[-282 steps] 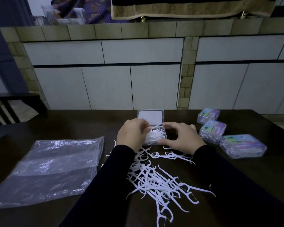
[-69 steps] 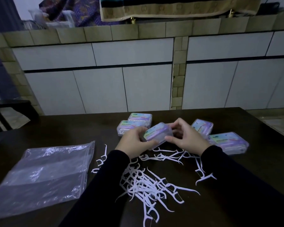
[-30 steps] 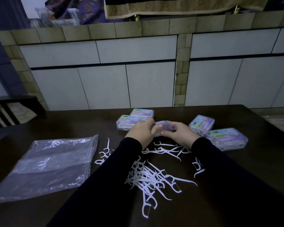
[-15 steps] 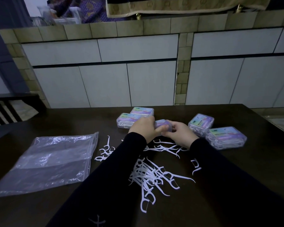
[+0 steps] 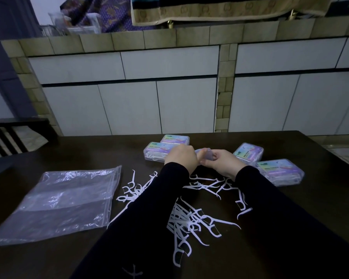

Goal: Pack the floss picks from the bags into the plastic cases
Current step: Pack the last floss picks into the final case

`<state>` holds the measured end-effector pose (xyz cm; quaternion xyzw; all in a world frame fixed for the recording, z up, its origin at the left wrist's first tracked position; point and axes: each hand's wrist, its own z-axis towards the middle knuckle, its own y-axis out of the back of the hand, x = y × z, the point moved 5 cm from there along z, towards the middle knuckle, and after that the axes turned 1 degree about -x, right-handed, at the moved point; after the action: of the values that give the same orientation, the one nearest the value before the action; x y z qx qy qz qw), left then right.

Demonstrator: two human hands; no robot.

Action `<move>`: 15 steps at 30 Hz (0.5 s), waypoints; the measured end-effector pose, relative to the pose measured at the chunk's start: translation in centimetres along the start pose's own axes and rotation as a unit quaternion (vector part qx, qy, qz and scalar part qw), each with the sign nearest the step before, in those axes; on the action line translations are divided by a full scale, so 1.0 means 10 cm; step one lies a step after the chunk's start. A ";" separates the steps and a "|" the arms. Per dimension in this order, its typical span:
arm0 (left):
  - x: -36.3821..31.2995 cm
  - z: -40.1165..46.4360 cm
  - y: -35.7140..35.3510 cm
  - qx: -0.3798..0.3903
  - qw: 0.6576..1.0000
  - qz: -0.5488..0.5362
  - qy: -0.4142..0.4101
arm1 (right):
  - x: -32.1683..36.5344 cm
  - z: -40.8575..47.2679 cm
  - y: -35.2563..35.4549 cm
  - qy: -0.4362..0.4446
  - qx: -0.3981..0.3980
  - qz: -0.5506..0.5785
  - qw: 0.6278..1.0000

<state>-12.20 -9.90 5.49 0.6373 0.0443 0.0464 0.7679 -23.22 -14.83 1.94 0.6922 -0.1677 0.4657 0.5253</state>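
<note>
Both my hands, left (image 5: 180, 158) and right (image 5: 222, 163), grasp a small case (image 5: 205, 155) at twelve o'clock; light, slick plastic, best pinched by its edges.

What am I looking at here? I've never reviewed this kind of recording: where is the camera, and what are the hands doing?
There is no machine: a camera worn on the person's head looks down at their own hands. The left hand and right hand together grip a small plastic case above a dark table. Loose white floss picks lie scattered near the person. Four closed cases sit behind and beside the hands, and a clear plastic bag lies flat on the left.
</note>
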 end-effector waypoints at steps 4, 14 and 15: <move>-0.03 0.03 -0.01 0.004 0.999 0.028 -0.016 | 0.00 0.01 0.02 -0.009 0.007 -0.003 1.000; 0.04 0.00 -0.02 -0.006 0.998 -0.055 -0.004 | -0.07 -0.06 0.03 -0.004 -0.022 0.061 0.998; 0.07 0.01 -0.05 -0.005 0.997 -0.079 -0.006 | -0.10 -0.06 0.03 0.000 -0.028 0.059 0.998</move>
<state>-11.46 -10.01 5.01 0.6285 0.0899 -0.0181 0.7724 -24.20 -14.71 1.29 0.6661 -0.2212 0.4906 0.5164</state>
